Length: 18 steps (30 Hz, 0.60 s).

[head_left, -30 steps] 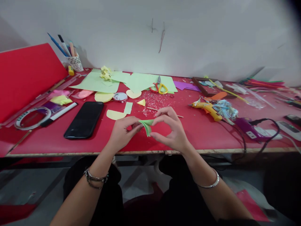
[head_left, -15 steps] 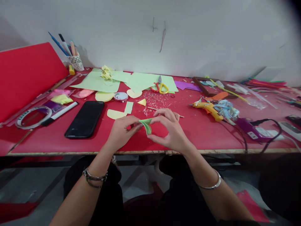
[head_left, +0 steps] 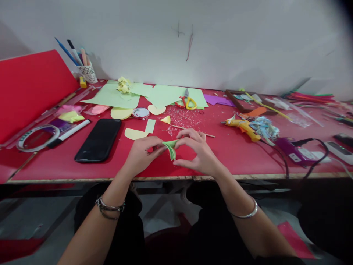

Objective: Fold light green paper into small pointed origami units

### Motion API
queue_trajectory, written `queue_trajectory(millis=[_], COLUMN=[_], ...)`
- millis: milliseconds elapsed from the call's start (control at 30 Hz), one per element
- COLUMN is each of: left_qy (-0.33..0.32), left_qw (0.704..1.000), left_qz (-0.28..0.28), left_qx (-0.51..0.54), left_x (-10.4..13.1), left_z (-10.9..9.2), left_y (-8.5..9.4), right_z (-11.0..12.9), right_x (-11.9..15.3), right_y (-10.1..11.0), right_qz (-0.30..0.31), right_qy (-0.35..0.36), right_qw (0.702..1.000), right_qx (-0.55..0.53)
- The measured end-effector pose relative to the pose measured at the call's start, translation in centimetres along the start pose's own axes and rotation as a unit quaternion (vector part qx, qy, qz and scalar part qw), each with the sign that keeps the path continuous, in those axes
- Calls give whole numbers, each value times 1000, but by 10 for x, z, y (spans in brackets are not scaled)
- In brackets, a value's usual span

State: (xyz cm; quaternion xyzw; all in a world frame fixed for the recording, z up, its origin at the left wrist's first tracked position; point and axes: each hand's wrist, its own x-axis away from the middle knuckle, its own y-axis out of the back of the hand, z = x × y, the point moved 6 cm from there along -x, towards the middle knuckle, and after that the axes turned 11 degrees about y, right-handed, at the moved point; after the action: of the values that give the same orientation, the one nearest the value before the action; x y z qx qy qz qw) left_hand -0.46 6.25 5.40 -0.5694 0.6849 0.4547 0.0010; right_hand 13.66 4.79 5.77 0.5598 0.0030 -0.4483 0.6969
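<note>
Between both hands, just above the table's front part, is a small folded green paper (head_left: 171, 149) with several layers fanning downward. My left hand (head_left: 145, 151) pinches its left end between thumb and fingers. My right hand (head_left: 197, 151) has its fingertips on the paper's upper right edge, while the thumb sits lower, by the hanging layers. Beyond the hands lie a thin wooden stick (head_left: 211, 135), partly hidden by my right hand, a small yellow paper wedge (head_left: 166, 119), a pale green paper strip (head_left: 150, 126) and a cream paper piece (head_left: 135, 134).
A black phone (head_left: 98, 140), a marker (head_left: 70, 133) and a tape roll (head_left: 38, 138) lie on the left. Scissors (head_left: 189, 102) rest on green sheets (head_left: 162, 95) at the back. On the right are a yellow glue gun (head_left: 242, 127) and a corded purple box (head_left: 293, 151).
The layers of the green paper hang slightly differently and the right fingers have shifted a little. Both hands keep their places; the whole view has moved slightly.
</note>
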Motion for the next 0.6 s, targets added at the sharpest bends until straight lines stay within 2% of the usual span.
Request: queue_trajectory(millis=[300, 600], left_qy=[7, 13], left_qw=[1000, 1000], left_qz=[9, 21], left_qx=[-8, 2], left_x=[0, -1], left_z=[1, 0], left_y=[0, -1], right_z=[-2, -4], right_x=[-1, 0], right_y=[1, 0], right_qz=[14, 35], right_qy=[1, 18], right_qw=[1000, 994], right_qx=[-24, -105])
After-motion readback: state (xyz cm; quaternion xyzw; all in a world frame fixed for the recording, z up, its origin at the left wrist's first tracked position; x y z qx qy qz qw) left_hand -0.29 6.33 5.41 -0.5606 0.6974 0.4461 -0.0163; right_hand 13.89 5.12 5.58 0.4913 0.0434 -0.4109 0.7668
